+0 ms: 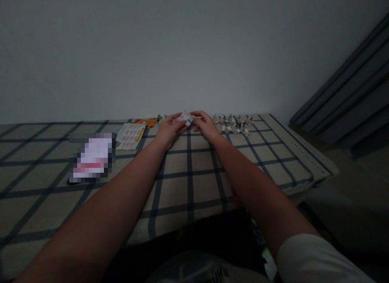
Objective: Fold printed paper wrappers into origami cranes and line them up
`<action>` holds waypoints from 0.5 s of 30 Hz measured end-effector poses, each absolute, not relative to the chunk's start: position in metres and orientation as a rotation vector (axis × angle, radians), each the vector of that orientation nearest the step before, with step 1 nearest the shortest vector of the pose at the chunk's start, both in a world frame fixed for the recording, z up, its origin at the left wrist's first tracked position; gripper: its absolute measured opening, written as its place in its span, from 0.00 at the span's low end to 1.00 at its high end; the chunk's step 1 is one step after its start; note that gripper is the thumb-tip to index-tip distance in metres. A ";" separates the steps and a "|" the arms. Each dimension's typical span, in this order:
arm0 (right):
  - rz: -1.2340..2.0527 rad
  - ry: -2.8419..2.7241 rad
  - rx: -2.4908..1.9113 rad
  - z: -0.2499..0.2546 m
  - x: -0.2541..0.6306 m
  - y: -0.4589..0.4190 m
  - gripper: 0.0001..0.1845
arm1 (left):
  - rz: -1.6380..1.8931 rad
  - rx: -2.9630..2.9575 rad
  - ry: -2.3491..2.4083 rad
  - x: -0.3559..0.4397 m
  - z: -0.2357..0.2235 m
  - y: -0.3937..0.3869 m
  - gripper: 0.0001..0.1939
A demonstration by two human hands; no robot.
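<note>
A small folded paper piece [187, 118], whitish with printed marks and pointed corners, is held up between my two hands near the table's far side. My left hand [168, 131] grips it from the left, thumb below and fingers behind. From the right, my right hand [207, 127] curls around its other edge, index finger on top and thumb beneath. To the right of that hand, several similar folded paper pieces [234, 125] stand in a cluster. A green bit of folded paper [159, 119] shows behind my left hand, partly hidden.
A checked cloth [194, 169] covers the table, which meets a plain wall [188, 52]. On the left lie a printed booklet [130, 136], an orange item [148, 122] and a phone with a blurred screen [92, 157]. A dark curtain [349, 84] hangs at the right.
</note>
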State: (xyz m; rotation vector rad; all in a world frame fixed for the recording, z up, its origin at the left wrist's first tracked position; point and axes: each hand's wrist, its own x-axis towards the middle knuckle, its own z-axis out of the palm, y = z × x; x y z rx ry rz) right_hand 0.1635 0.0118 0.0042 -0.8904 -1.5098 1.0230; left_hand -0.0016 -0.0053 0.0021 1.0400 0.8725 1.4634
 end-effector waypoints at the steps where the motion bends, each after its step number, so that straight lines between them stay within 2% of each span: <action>1: 1.059 -1.466 -0.891 0.005 0.163 0.012 0.17 | 1.472 1.042 0.862 -0.001 0.002 -0.005 0.24; 3: 1.118 -1.414 -0.924 0.006 0.162 0.012 0.17 | 1.492 1.050 0.847 -0.001 0.002 -0.005 0.25; 10: 1.211 -1.443 -0.962 0.004 0.161 0.011 0.05 | 1.473 1.092 0.823 -0.004 -0.006 0.000 0.28; 15: 1.292 -1.389 -0.905 0.005 0.162 0.012 0.04 | 1.438 1.084 0.819 -0.004 -0.004 0.000 0.29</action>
